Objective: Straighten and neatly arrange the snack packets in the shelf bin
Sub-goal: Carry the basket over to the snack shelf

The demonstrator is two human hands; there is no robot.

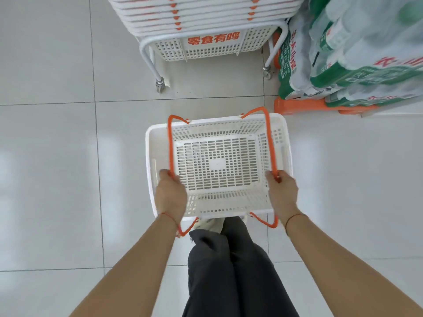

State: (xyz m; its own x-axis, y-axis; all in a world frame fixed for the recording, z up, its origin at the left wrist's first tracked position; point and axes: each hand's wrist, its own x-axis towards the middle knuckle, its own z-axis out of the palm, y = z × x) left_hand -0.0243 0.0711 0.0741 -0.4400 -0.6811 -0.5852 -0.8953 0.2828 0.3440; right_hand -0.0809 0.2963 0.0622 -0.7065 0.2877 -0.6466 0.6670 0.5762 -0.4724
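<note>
A glossy white tiled floor (68, 179) with thin dark grout lines fills a shop aisle, seen from above. A person stands over it, holding a white perforated shopping basket (218, 164) out in front of dark grey trousers (229, 271), with a pale shoe (211, 224) showing just under the basket's near rim. The left hand (170, 194) is curled round the left orange handle (170, 145), and the right hand (282, 193) is curled round the right orange handle (270, 143); both handles are pulled out to the sides, so the basket's mouth is wide open. A thin red cord circles each wrist. Nothing lies inside the basket; its slotted bottom is bare.

Beyond it, at the top of the view, a stack of matching white baskets (201, 17) with orange fittings sits nested in a white tubular trolley (148, 58) on castors, the lowest basket printed with orange Chinese characters. To the right, shrink-wrapped packs of bottled water (357, 53) with green and white labels are piled on an orange plastic pallet (304, 106), close beside the trolley's right castor.

No snack packets or shelf bin appear in this view, so their position cannot be told.
</note>
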